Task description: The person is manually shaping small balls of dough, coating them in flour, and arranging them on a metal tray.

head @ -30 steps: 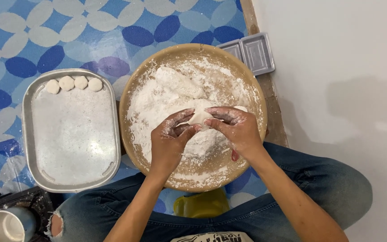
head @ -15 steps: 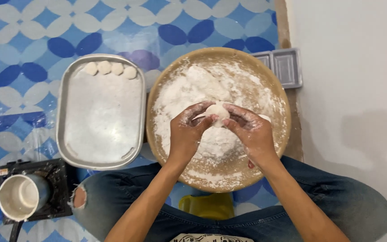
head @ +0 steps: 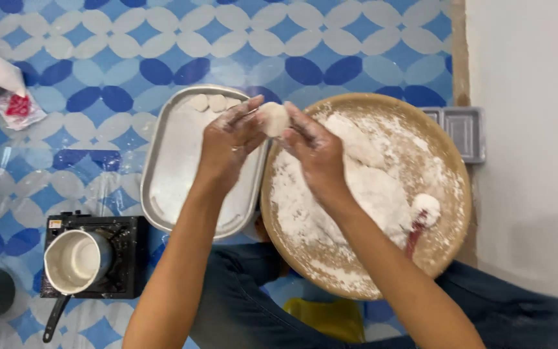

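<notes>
Above the near edge where the metal tray meets the round wooden board, both hands hold one small dough ball between them. Left hand: grip closed about the ball's left side, fingers floured. Right hand: grip closed against the ball's right side, fingers likewise floured. The ball sits clear of both tray and board, raised in the hands. On the board lies a heap of white flour, with a flour-coated tool resting at its right. At the tray's far end, shaped dough pieces lie in a row. A white pot stands on a small black burner at the lower left. Everything rests on a blue and white patterned floor mat.
</notes>
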